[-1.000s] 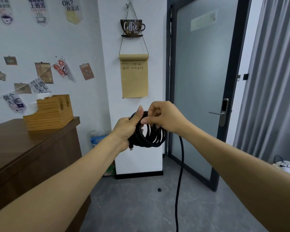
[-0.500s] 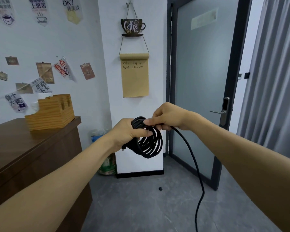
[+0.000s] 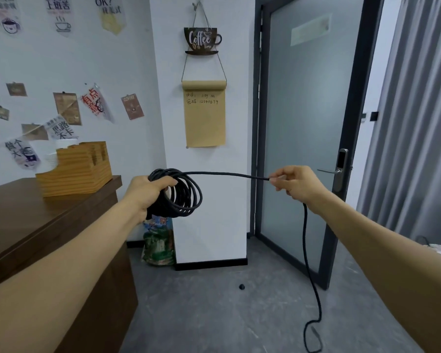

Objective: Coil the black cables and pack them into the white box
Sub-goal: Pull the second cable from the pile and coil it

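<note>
A person is holding a part-coiled black cable [image 3: 186, 192] at mid-frame in a small grey-floored room.

The left hand [image 3: 148, 192] is gripping the stacked loops in a closed fist at centre left, while the right hand [image 3: 294, 184], well apart at centre right, is pinching a straight run of the cable between thumb and fingertips; the slack is hanging below that hand and trailing onto the grey floor [image 3: 214, 314] at lower right. A dark wooden counter [image 3: 36, 215] is filling the left side, carrying a light wooden holder [image 3: 77, 169]. Paper cards are hanging on the white wall at upper left, a coffee-cup sign [image 3: 201, 40] with a brown paper roll [image 3: 204, 115] is hanging on the central pillar, a frosted glass door [image 3: 306, 110] is standing closed at right, and a green bag [image 3: 158, 245] is sitting at the pillar's foot.
</note>
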`<action>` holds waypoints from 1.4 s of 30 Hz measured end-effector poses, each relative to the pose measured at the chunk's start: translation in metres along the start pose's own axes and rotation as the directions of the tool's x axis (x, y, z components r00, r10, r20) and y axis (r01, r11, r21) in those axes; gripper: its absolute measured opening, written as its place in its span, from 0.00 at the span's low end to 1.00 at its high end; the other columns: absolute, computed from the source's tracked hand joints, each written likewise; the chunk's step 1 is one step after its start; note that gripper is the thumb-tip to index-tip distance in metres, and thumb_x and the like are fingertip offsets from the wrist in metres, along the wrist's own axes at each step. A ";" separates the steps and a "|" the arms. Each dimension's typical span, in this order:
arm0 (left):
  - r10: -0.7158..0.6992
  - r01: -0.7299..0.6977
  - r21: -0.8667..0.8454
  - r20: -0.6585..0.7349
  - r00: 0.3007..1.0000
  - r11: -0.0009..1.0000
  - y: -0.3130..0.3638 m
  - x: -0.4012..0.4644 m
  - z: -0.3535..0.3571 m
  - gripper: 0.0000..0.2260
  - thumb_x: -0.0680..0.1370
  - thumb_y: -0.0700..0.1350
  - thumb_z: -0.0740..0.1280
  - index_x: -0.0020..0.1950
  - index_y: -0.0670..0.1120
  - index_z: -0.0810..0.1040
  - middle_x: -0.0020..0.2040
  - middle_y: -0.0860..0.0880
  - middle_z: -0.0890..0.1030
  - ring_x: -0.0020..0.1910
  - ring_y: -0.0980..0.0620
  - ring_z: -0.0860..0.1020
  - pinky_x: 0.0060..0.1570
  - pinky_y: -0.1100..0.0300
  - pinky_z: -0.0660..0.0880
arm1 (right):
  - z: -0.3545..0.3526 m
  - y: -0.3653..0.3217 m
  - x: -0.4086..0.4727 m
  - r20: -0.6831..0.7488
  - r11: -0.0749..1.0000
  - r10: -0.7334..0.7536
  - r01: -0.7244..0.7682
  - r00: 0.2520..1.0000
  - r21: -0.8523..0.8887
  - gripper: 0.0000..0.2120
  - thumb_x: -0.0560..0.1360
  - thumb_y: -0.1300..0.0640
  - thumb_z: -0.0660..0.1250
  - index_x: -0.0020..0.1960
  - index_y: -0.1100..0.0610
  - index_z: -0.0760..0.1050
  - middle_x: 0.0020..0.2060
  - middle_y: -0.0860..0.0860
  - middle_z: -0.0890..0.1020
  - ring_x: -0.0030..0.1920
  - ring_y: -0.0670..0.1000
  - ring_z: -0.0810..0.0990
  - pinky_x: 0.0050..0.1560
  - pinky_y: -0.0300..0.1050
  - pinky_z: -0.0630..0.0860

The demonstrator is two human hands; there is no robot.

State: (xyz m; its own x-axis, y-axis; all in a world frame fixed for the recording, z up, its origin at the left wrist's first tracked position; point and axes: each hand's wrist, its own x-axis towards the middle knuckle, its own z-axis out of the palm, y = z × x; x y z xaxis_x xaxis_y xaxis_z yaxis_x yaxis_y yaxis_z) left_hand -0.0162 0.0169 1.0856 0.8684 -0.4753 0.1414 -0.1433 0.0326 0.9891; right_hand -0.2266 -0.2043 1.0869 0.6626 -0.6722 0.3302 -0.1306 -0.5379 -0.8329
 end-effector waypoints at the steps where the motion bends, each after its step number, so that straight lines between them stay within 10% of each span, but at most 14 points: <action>1: 0.017 -0.017 0.008 -0.034 0.999 1.000 0.000 0.001 0.002 0.09 0.72 0.41 0.72 0.35 0.43 0.74 0.30 0.47 0.74 0.26 0.52 0.74 0.28 0.62 0.72 | 0.004 -0.001 0.002 -0.028 0.993 -0.054 0.051 0.998 -0.108 0.04 0.76 0.59 0.67 0.46 0.55 0.80 0.33 0.50 0.78 0.32 0.44 0.76 0.34 0.35 0.71; 5: 0.160 -0.141 0.118 -0.164 0.973 0.983 0.003 0.005 0.013 0.10 0.70 0.45 0.73 0.40 0.41 0.76 0.37 0.45 0.77 0.37 0.47 0.75 0.35 0.58 0.71 | 0.027 -0.022 -0.003 0.055 0.677 -0.229 0.200 0.972 -0.709 0.11 0.76 0.58 0.61 0.52 0.50 0.81 0.46 0.47 0.82 0.47 0.52 0.79 0.42 0.43 0.74; 11: 0.385 -0.269 0.437 -0.203 0.900 0.858 0.011 0.003 0.023 0.14 0.70 0.48 0.73 0.47 0.37 0.78 0.43 0.42 0.80 0.43 0.42 0.78 0.40 0.51 0.76 | 0.047 -0.061 -0.014 0.504 0.355 -0.270 0.571 0.820 -0.740 0.15 0.78 0.60 0.57 0.60 0.51 0.77 0.57 0.47 0.77 0.56 0.52 0.76 0.46 0.45 0.72; 17: 0.450 -0.353 0.522 -0.069 0.890 0.776 0.017 -0.018 0.042 0.13 0.70 0.48 0.72 0.41 0.38 0.76 0.33 0.48 0.75 0.32 0.50 0.73 0.29 0.59 0.68 | 0.063 -0.096 -0.028 0.522 0.580 -0.480 0.701 0.705 -0.415 0.08 0.76 0.60 0.66 0.52 0.56 0.81 0.49 0.49 0.82 0.46 0.47 0.75 0.49 0.41 0.72; 24: 0.285 -0.297 0.137 0.102 0.953 0.945 0.011 -0.030 0.054 0.21 0.68 0.54 0.75 0.45 0.36 0.78 0.38 0.43 0.80 0.35 0.47 0.78 0.35 0.55 0.76 | 0.065 -0.085 -0.027 0.228 0.817 -0.481 0.527 0.847 -0.235 0.11 0.67 0.56 0.76 0.45 0.60 0.78 0.41 0.52 0.83 0.44 0.51 0.80 0.49 0.48 0.76; 38: 0.080 -0.043 -0.172 0.217 0.973 0.984 0.003 -0.033 0.069 0.13 0.73 0.53 0.71 0.38 0.43 0.76 0.26 0.54 0.73 0.28 0.54 0.72 0.34 0.60 0.69 | 0.058 -0.070 -0.016 0.250 0.936 -0.331 0.351 0.910 -0.037 0.07 0.75 0.58 0.69 0.46 0.59 0.71 0.38 0.51 0.77 0.38 0.50 0.74 0.43 0.42 0.71; 42: 0.077 -0.025 -0.167 0.317 0.945 0.986 0.003 -0.033 0.063 0.25 0.65 0.64 0.70 0.45 0.43 0.80 0.32 0.51 0.74 0.32 0.55 0.72 0.37 0.59 0.69 | 0.057 -0.070 -0.015 0.253 0.947 -0.300 0.319 0.920 -0.038 0.09 0.74 0.56 0.70 0.46 0.61 0.72 0.33 0.51 0.74 0.33 0.49 0.70 0.39 0.43 0.69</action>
State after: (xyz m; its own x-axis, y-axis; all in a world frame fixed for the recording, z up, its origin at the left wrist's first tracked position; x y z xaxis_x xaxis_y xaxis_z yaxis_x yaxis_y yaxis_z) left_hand -0.0752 -0.0232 1.0817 0.6595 -0.7253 0.1975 -0.0836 0.1904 0.9781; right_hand -0.1858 -0.1275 1.1152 0.8351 -0.3289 0.4411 0.0594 -0.7431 -0.6665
